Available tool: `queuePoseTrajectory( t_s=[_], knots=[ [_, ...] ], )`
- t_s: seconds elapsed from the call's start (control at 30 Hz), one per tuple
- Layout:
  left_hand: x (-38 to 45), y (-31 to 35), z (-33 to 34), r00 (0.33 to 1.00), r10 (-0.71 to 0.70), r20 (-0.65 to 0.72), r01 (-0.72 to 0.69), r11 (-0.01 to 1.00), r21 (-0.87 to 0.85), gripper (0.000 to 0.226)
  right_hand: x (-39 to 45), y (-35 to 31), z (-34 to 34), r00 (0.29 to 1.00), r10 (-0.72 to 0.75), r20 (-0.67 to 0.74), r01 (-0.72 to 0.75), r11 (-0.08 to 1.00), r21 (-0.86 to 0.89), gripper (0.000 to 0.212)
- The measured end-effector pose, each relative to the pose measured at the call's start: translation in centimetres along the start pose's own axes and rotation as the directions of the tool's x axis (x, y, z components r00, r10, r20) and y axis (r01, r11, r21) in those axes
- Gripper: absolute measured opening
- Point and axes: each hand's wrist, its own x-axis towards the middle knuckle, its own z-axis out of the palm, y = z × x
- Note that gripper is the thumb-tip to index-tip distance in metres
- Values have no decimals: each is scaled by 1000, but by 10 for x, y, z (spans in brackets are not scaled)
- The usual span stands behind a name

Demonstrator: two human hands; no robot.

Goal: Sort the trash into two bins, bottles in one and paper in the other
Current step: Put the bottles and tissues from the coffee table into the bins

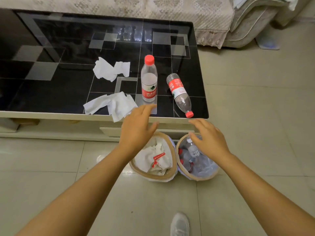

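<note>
— Hands?
— Left hand [138, 128] and right hand [208, 138] spread empty above the paper bin [167, 177] and bottle bin [198, 177].
— On the desk [68, 92]?
— Tissue [112, 103], a lying bottle [179, 93], an upright bottle [149, 79] with red labels, writing unreadable; farther, more tissue [110, 69].

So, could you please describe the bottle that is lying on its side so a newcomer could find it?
Start at the black glass coffee table, near its right front corner. The lying bottle has its red cap over the edge; its neighbour stands upright.
</note>
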Motion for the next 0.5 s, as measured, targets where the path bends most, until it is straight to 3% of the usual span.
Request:
queuePoseTrajectory(
  t_s=[0.17,0.27,0.5],
  knots=[
    [99,3,-1,960,-8,-279,13,1000,15,55,61,30,27,999,-11,49,11,1000,0,45],
    [145,0,-8,936,33,-351,7,994,112,57,87,43,37,999,10,33,-10,1000,-14,47],
    [187,-24,12,991,15,-137,9,984,180,44,120,49,56,991,109,81,-110,994,0,62]
  ],
)
